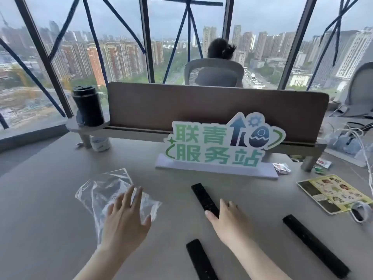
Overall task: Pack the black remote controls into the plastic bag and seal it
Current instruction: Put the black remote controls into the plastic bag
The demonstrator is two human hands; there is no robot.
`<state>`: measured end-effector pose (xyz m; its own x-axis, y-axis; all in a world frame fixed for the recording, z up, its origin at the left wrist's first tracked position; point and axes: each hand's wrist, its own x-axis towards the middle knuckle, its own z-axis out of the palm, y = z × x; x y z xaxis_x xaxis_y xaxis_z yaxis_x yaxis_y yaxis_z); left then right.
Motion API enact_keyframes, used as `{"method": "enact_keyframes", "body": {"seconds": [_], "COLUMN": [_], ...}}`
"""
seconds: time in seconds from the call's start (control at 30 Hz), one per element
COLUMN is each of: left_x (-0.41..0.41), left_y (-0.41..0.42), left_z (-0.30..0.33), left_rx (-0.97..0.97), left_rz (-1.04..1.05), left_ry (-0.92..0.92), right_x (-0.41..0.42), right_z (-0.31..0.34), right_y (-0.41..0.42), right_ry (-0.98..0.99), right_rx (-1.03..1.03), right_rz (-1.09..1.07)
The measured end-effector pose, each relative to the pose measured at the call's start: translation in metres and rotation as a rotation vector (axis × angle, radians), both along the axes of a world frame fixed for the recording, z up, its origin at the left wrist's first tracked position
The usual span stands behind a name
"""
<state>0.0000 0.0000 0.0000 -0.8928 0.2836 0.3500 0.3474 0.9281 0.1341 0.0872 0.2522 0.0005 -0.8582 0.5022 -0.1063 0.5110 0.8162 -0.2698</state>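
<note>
A crumpled clear plastic bag point(105, 190) lies flat on the grey desk at the left. My left hand point(126, 219) hovers over its near edge, fingers spread, holding nothing. Three black remote controls lie on the desk: one in the middle point(202, 196), one near the front edge point(199, 259), and a long one at the right point(314, 245). My right hand point(227, 221) is over the near end of the middle remote, fingers apart, with the thumb beside it; I cannot tell if it touches.
A green-and-white sign point(220, 146) stands on a white base behind the remotes. A black flask point(87, 106) sits on a shelf at the back left. A yellow printed card point(333, 193), wrappers and cables lie at the right. A person sits beyond the divider.
</note>
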Motion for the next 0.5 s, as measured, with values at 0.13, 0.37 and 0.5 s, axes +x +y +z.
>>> {"method": "enact_keyframes", "body": {"seconds": [0.13,0.37,0.5], "left_x": [-0.002,0.014,0.039], "left_y": [-0.022,-0.029,-0.009], "left_z": [-0.018,-0.013,-0.001], "left_rx": [-0.097,0.109,0.222], "left_rz": [-0.005,-0.119,-0.265], "left_ry": [0.014,-0.023,-0.003], "right_x": [0.007,0.066,0.131], "right_z": [-0.017,0.009,0.049], "right_y": [-0.011,-0.028,-0.046], "right_ry": [0.013,0.276,0.216], "right_rx": [0.089,-0.615,-1.004], "right_rz": [-0.047,-0.111,-0.078]}}
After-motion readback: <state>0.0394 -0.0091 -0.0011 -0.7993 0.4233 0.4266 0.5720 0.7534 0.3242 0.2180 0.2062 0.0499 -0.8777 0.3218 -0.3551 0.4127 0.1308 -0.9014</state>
